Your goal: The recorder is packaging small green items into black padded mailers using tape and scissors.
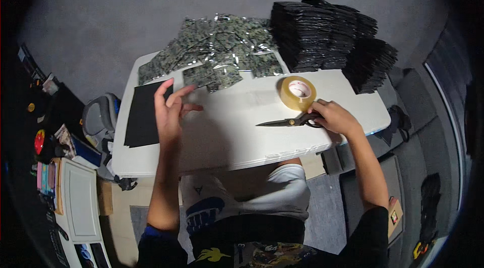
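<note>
My left hand [171, 111] is raised over the left side of the white table [237, 147], fingers apart and holding nothing, beside a flat stack of black sheets [141, 122]. On the right, my right hand [333, 115] has its fingers on the handles of dark scissors [282, 123], whose blades lie pointing left. Just behind them is a roll of yellowish clear tape [290, 99], lying on its side. Green camouflage-patterned packets in shiny clear wrap [212, 41] are spread along the far edge. Tall bundles of black, glossy flat packages [312, 36] are piled at the far right.
A grey sofa [418, 142] runs along the right. A grey chair [93, 119] is left of the table, near a white cabinet [80, 202] and a cluttered dark shelf [50, 116]. A grey rug [322, 207] lies beneath.
</note>
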Tool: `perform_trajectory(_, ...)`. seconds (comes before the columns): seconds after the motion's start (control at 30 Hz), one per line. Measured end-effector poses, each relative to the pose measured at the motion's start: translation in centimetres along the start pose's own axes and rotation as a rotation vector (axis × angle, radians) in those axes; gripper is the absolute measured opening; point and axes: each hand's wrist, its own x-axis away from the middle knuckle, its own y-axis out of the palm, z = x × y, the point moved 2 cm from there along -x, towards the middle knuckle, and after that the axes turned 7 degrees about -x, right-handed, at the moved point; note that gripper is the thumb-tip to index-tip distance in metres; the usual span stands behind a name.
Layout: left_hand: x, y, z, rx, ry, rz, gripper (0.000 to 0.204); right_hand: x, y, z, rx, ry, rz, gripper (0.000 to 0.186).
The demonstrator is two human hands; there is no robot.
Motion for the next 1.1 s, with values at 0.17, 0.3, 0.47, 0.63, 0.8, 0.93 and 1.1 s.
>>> perform_trajectory(0.17, -0.1, -0.5, 0.6, -0.013, 0.003, -0.021, 0.053, 0.2, -2.6, -2.8, 0.250, 0.133, -0.086, 0.049)
perform_trajectory(0.3, 0.1, -0.2, 0.9, -0.004, 0.018, -0.064, 0.056, 0.5, -5.5, -6.0, 0.192, -0.041, 0.038, 0.038)
perform_trajectory(0.47, 0.9, -0.6, 0.9, 0.060, -0.069, -0.103, 0.071, 5.4, -5.0, -10.4, -0.466, 0.230, 0.292, 0.027)
perform_trajectory(0.63, 0.8, -1.3, 1.4, 0.087, -0.073, -0.114, 0.078, 6.3, 5.8, -15.2, -1.191, 0.006, 0.005, 0.042)
perform_trajectory(0.8, 0.7, -1.5, 1.9, 0.108, -0.097, -0.119, 0.072, 5.4, 15.5, -19.9, -1.497, 0.021, -0.124, 0.066)
perform_trajectory(0.93, 1.2, -1.4, 2.2, 0.094, -0.112, -0.148, 0.066, 4.7, 18.4, -21.8, -1.542, 0.075, -0.217, 0.062)
perform_trajectory(1.1, 1.6, -1.7, 2.2, 0.128, -0.116, -0.158, 0.065, 2.0, 19.5, -22.3, -1.580, 0.132, -0.176, 0.058)
